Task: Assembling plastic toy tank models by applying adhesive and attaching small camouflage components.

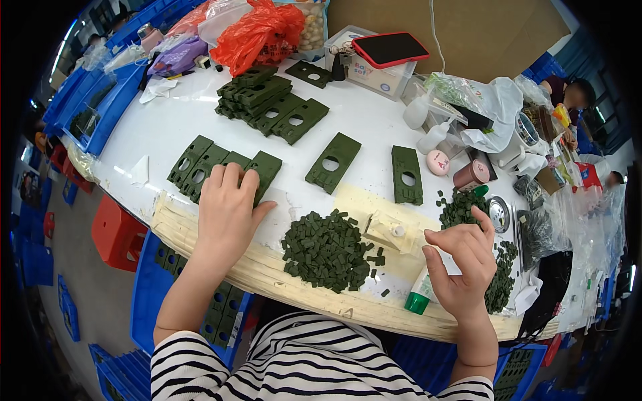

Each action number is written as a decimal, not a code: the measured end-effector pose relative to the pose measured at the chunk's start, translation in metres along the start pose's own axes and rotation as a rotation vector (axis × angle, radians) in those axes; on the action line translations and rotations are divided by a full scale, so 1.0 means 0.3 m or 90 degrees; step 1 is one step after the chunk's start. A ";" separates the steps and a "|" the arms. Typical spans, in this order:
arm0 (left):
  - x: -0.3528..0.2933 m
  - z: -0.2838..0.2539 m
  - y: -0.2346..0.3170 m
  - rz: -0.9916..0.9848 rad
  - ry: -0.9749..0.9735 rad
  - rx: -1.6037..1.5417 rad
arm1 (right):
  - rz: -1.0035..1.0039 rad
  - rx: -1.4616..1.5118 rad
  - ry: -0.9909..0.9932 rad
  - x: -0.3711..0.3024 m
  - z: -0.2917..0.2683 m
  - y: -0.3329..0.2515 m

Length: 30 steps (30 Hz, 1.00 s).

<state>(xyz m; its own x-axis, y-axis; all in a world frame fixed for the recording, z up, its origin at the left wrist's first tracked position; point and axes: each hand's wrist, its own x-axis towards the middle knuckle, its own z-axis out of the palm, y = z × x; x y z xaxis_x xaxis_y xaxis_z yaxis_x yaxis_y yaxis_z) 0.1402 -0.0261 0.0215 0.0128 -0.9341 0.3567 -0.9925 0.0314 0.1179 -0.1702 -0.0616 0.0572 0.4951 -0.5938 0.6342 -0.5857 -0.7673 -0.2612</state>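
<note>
My left hand (227,207) lies over a row of dark green plastic parts, like toy tank hulls with round holes. Its fingers curl over the near end of one green hull (266,172), the thumb at its right side. Single hulls lie to the right, one tilted (332,162) and one nearly upright (406,175). My right hand (465,267) hovers above the table's near right, thumb and forefinger slightly apart, with nothing visible between them. Below it lies a white tube with a green cap (417,302). A heap of small green pieces (328,250) sits between my hands.
Stacked green hulls (257,97) stand farther back. More small pieces (501,277) lie beyond my right hand, near a round metal tin (498,212). White squeeze bottles (435,136) and a red-edged phone (390,49) on a clear box stand behind. Padding lines the near edge.
</note>
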 end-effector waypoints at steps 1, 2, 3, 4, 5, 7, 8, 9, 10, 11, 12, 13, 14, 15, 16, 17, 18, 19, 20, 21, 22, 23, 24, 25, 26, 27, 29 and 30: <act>-0.013 0.013 -0.006 -0.009 0.022 0.031 | 0.000 0.000 0.000 0.000 0.000 0.000; -0.022 0.024 -0.013 -0.010 0.033 0.040 | -0.001 -0.004 0.002 0.001 -0.001 -0.001; -0.030 0.034 -0.019 -0.010 0.044 0.049 | -0.001 -0.009 0.005 0.003 -0.003 0.001; -0.035 0.039 -0.021 -0.010 0.056 0.059 | -0.001 -0.013 0.008 0.005 -0.006 0.004; -0.038 0.035 -0.020 0.005 0.073 0.053 | 0.001 -0.022 0.016 0.007 -0.009 0.006; -0.033 0.023 -0.005 0.040 0.110 0.036 | 0.007 -0.048 0.031 0.011 -0.027 0.017; -0.027 0.008 0.005 0.045 0.109 -0.007 | 0.013 -0.058 0.044 0.015 -0.035 0.029; -0.018 -0.008 0.025 0.053 0.106 -0.055 | 0.029 -0.074 0.055 0.016 -0.047 0.044; -0.010 -0.029 0.045 0.059 0.102 -0.103 | 0.040 -0.080 0.068 0.023 -0.057 0.063; 0.005 -0.056 0.073 0.074 0.093 -0.166 | 0.051 -0.087 0.081 0.031 -0.065 0.089; 0.028 -0.092 0.107 0.092 0.086 -0.228 | 0.059 -0.102 0.073 0.035 -0.079 0.121; 0.051 -0.113 0.132 0.110 0.079 -0.290 | 0.099 -0.102 0.066 0.030 -0.094 0.149; 0.074 -0.117 0.146 0.163 0.082 -0.318 | 0.181 -0.072 0.035 0.022 -0.108 0.174; 0.108 -0.124 0.177 0.197 0.086 -0.357 | 0.266 -0.046 0.008 0.009 -0.131 0.200; 0.139 -0.133 0.215 0.224 0.090 -0.389 | 0.297 -0.047 -0.041 -0.002 -0.141 0.234; 0.166 -0.134 0.249 0.252 0.094 -0.422 | 0.329 -0.048 -0.089 -0.016 -0.151 0.268; 0.191 -0.122 0.270 0.308 0.101 -0.433 | 0.361 -0.044 -0.136 -0.025 -0.150 0.296; 0.206 -0.110 0.294 0.323 0.094 -0.449 | 0.365 -0.045 -0.155 -0.032 -0.145 0.315; 0.212 -0.088 0.313 0.332 0.095 -0.469 | 0.369 -0.046 -0.173 -0.038 -0.143 0.332; 0.212 -0.057 0.325 0.341 0.093 -0.487 | 0.374 -0.043 -0.193 -0.044 -0.137 0.345; 0.209 -0.026 0.325 0.358 0.100 -0.482 | 0.395 -0.042 -0.206 -0.044 -0.130 0.348; 0.198 0.000 0.319 0.353 0.084 -0.477 | 0.392 -0.051 -0.218 -0.042 -0.126 0.351; 0.186 0.016 0.308 0.358 0.063 -0.475 | 0.391 -0.058 -0.233 -0.044 -0.120 0.353; 0.177 0.025 0.299 0.363 0.043 -0.472 | 0.389 -0.064 -0.248 -0.045 -0.114 0.355; 0.172 0.030 0.295 0.355 0.028 -0.479 | 0.392 -0.068 -0.252 -0.046 -0.110 0.358; 0.168 0.034 0.290 0.348 0.014 -0.486 | 0.392 -0.071 -0.242 -0.049 -0.105 0.363; 0.170 0.037 0.282 0.347 0.011 -0.485 | 0.390 -0.075 -0.224 -0.054 -0.092 0.375; 0.172 0.034 0.280 0.353 0.024 -0.480 | 0.390 -0.078 -0.212 -0.055 -0.089 0.378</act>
<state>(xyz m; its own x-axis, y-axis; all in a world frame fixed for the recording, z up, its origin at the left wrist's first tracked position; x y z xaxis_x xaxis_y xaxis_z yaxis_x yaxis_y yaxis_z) 0.0562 -0.0752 0.0404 -0.4217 -0.7053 0.5699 -0.5170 0.7033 0.4878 -0.2620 -0.1323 0.0367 0.2115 -0.9677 0.1374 -0.8799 -0.2497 -0.4042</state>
